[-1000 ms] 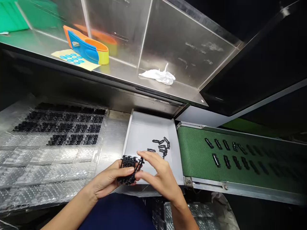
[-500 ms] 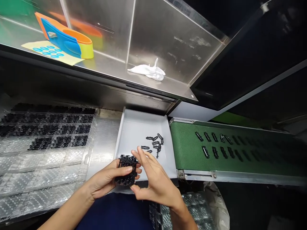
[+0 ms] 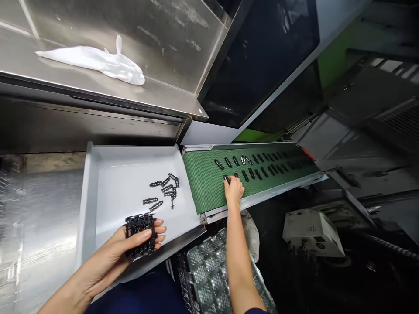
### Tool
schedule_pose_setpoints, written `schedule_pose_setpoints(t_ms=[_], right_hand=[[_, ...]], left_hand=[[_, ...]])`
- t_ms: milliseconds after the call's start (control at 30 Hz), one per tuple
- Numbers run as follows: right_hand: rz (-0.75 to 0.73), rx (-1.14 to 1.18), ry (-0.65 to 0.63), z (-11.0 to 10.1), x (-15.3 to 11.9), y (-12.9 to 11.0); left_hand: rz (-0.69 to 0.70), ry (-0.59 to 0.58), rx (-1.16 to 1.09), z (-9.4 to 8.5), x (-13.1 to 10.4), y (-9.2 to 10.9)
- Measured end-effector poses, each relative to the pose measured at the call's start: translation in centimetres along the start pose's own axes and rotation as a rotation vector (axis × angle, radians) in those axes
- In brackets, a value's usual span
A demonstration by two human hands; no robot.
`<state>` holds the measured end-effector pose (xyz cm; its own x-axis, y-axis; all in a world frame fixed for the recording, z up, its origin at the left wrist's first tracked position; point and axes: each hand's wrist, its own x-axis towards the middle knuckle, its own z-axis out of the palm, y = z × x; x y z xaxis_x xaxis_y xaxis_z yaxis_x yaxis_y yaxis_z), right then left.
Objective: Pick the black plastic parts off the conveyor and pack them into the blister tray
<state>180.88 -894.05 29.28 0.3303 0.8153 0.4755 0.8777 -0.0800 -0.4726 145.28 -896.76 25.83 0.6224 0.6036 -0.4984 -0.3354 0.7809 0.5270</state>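
My left hand point(image 3: 131, 244) is wrapped round a stack of black plastic parts point(image 3: 140, 233), held over the front of the white tray point(image 3: 114, 168). Several loose black parts point(image 3: 168, 187) lie in that tray. To the right, my right hand point(image 3: 234, 189) reaches onto the green conveyor belt point(image 3: 206, 183), its fingertips pressed together at a black part point(image 3: 227, 179) at the near end of the front row. More black parts stand in two rows along the belt.
A white glove-like cloth point(image 3: 98, 63) lies on the metal shelf point(image 3: 163, 98) above the tray. Below the belt are clear plastic trays point(image 3: 209, 266) and a white bag point(image 3: 250, 235). A white box point(image 3: 312, 233) sits at the lower right.
The view has swung right. My right hand has left the stack and moved out to the belt. My left hand still holds the stack.
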Motion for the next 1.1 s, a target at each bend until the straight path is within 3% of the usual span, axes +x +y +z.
schedule_pose_setpoints(t_ms=[67, 133, 233, 333, 400, 500, 633, 733, 867, 967, 1100], right_hand=[[-0.025, -0.001, -0.048, -0.9, 0.7, 1.1], [-0.087, 0.033, -0.147, -1.3, 0.3, -0.3], [-0.260, 0.143, -0.444, -1.4, -2.0, -5.9], [-0.572, 0.232, -0.899, -1.0, -5.1, -12.7], [-0.716, 0.212, -1.003, 0.0, -6.9, -16.2], [-0.695, 0.257, -0.932, 2.2, -8.6, -19.1], [-0.499, 0.453, -0.785, 4.9, -10.3, -20.5], [-0.418, 0.540, -0.850, 5.8, -11.3, -21.4], [-0.621, 0.546, -0.968, 6.4, -12.0, -22.8], [-0.711, 0.521, -0.908, 6.9, -12.1, -23.5], [-0.725, 0.428, -0.787, 7.3, -12.4, -24.1]], left_hand=[[0.014, 0.000, -0.011, 0.0, 0.4, 0.2], [0.050, 0.004, -0.007, -0.3, 0.5, 0.6], [0.082, -0.039, 0.037, -0.9, 0.1, 1.4], [0.072, -0.094, 0.076, -1.6, -1.1, 1.8], [0.058, -0.082, 0.080, -2.1, -2.1, 1.7], [0.057, -0.044, 0.034, -3.1, -3.7, 1.2], [0.084, 0.047, -0.117, -4.9, -5.3, 0.1], [0.142, 0.157, -0.213, -5.8, -6.4, -0.4], [0.194, 0.207, -0.283, -6.5, -7.8, -0.6], [0.210, 0.196, -0.318, -7.1, -8.6, -0.6], [0.246, 0.214, -0.285, -7.7, -9.2, -0.6]])
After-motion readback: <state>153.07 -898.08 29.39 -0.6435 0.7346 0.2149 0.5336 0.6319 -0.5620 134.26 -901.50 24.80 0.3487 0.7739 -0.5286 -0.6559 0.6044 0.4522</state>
